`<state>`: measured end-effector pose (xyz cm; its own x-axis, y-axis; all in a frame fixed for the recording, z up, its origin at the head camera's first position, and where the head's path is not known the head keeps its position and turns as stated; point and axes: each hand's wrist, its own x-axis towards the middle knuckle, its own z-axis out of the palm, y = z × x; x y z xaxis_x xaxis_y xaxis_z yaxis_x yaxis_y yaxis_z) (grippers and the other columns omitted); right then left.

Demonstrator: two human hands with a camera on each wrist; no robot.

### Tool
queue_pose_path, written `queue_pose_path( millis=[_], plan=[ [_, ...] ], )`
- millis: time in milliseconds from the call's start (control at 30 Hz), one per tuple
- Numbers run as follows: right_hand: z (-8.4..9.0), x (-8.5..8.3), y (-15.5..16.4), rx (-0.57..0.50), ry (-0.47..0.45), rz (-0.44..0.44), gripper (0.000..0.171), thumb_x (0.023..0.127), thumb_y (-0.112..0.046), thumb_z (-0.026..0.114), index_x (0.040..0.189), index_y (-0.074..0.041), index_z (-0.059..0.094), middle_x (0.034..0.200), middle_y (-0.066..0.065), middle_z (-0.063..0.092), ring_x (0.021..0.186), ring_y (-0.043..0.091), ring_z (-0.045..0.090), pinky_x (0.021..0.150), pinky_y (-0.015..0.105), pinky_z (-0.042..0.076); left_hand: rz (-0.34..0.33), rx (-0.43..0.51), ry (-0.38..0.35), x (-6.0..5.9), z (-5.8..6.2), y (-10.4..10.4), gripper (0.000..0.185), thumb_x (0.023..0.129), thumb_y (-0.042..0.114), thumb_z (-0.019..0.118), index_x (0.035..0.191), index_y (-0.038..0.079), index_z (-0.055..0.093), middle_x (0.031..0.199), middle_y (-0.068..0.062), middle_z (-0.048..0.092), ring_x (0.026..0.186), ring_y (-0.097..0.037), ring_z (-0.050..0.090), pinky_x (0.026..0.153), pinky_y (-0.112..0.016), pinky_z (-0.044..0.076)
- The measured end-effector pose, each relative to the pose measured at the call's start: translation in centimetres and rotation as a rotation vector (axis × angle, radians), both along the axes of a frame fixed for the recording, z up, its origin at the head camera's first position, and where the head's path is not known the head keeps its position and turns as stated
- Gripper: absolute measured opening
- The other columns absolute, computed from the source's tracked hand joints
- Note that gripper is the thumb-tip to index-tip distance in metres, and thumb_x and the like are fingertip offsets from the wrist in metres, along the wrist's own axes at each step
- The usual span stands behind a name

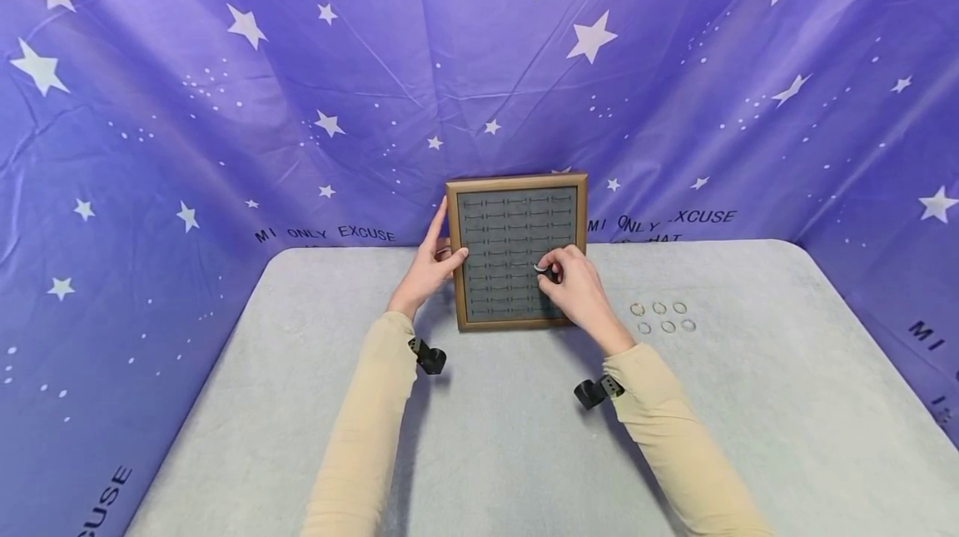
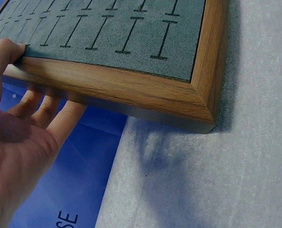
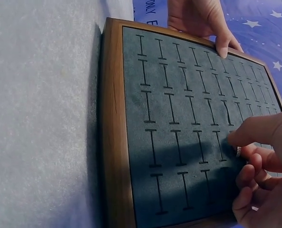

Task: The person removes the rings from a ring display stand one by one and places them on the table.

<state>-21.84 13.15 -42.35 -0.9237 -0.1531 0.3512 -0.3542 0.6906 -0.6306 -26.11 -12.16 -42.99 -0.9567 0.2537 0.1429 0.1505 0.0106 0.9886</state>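
A ring display tray with a wooden frame and a dark grey slotted pad stands tilted up at the back of the table. My left hand grips its left side, thumb on the front edge and fingers behind. In the left wrist view, the thumb of that left hand lies at the pad's border. My right hand pinches a small silvery ring against the pad, right of its middle. Fingertips hide most of the ring in the right wrist view, where the right hand covers several slots.
Several rings lie in two rows on the light grey table, right of the tray. A purple cloth with white stars hangs close behind the tray and along both sides. Each wrist carries a small black camera.
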Motion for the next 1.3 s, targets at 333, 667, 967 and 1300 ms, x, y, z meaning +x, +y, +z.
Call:
queue_pose_path(
  millis=[333, 667, 967, 1300],
  plan=[
    [-0.1, -0.1, -0.1, -0.074, 0.007, -0.046, 0.004, 0.081, -0.005, 0.069, 0.083, -0.003, 0.066, 0.078, 0.006, 0.049, 0.068, 0.021, 0.047, 0.064, 0.033, 0.035, 0.023, -0.023, 0.026, -0.4, -0.7, 0.2, 0.088, 0.095, 0.001, 0.059, 0.152, 0.048, 0.012, 0.114, -0.023, 0.057, 0.08, -0.016, 0.058, 0.06, -0.03, 0.051],
    [0.0, 0.2, 0.3, -0.28, -0.036, -0.011, 0.005, 0.082, -0.002, 0.069, 0.083, 0.0, 0.065, 0.078, 0.008, 0.051, 0.068, 0.017, 0.046, 0.061, 0.023, 0.037, 0.032, -0.033, 0.01, -0.4, -0.6, 0.2, 0.088, 0.094, 0.002, 0.06, 0.151, 0.051, 0.013, 0.121, -0.023, 0.052, 0.088, -0.019, 0.059, 0.07, -0.044, 0.053],
    [-0.2, 1.0, 0.9, -0.31, -0.023, 0.002, 0.007, 0.084, -0.003, 0.07, 0.083, -0.001, 0.064, 0.078, 0.008, 0.05, 0.068, 0.017, 0.047, 0.06, 0.021, 0.037, 0.034, -0.037, 0.007, -0.4, -0.7, 0.0, 0.088, 0.095, 0.004, 0.061, 0.149, 0.055, 0.014, 0.122, -0.021, 0.051, 0.086, -0.018, 0.058, 0.06, -0.029, 0.051],
    [-1.0, 1.9, 2.0, -0.351, -0.041, -0.02, 0.006, 0.082, -0.001, 0.069, 0.085, 0.001, 0.063, 0.08, 0.009, 0.051, 0.069, 0.016, 0.047, 0.059, 0.018, 0.038, 0.03, -0.043, -0.003, -0.4, -0.7, 0.0, 0.087, 0.095, 0.005, 0.061, 0.151, 0.051, 0.012, 0.125, -0.022, 0.049, 0.083, -0.018, 0.055, 0.06, -0.032, 0.05]
  ],
)
